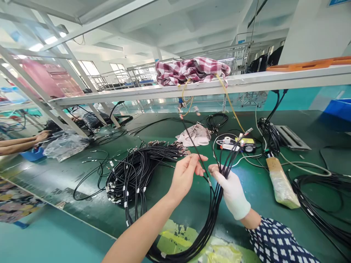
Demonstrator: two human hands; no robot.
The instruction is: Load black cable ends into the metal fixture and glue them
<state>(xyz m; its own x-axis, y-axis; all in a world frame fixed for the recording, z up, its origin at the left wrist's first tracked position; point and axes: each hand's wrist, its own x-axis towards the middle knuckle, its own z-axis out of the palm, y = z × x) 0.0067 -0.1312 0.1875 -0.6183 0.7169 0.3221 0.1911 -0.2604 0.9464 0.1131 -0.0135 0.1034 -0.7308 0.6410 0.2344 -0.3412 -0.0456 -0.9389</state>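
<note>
A long green-topped bench (pixel 255 182) fills a bright factory hall with white ceiling beams and large windows at the back. At the far left edge, another person's bare forearms and hand (pixel 41 137) rest on the bench beside a crumpled clear plastic bag (pixel 65 146). Right of that lies a large loose pile of thin black cables with small white tags and metal end connectors (pixel 137 171), spread flat on the green surface. Above the bench runs a white metal shelf (pixel 274 78), and a red-and-white checked cloth (pixel 192 70) is heaped on it near the middle. In the centre foreground, the person's bare left hand (pixel 185 175) has its fingers pinched closed on a single thin black cable (pixel 196 148) that rises toward the shelf. Just beside it, the right hand in a white glove (pixel 231 191) has its fingers wrapped closed around a bundle of black cables (pixel 211 215), held above the bench and looping down toward the near edge. Behind the hands sit a crumpled whitish rag (pixel 193 135) and a small black-and-yellow device (pixel 246 144). To the right lies a tan oblong block wrapped in clear plastic (pixel 281 184), with more black cable coils (pixel 323 204) at the far right.
</note>
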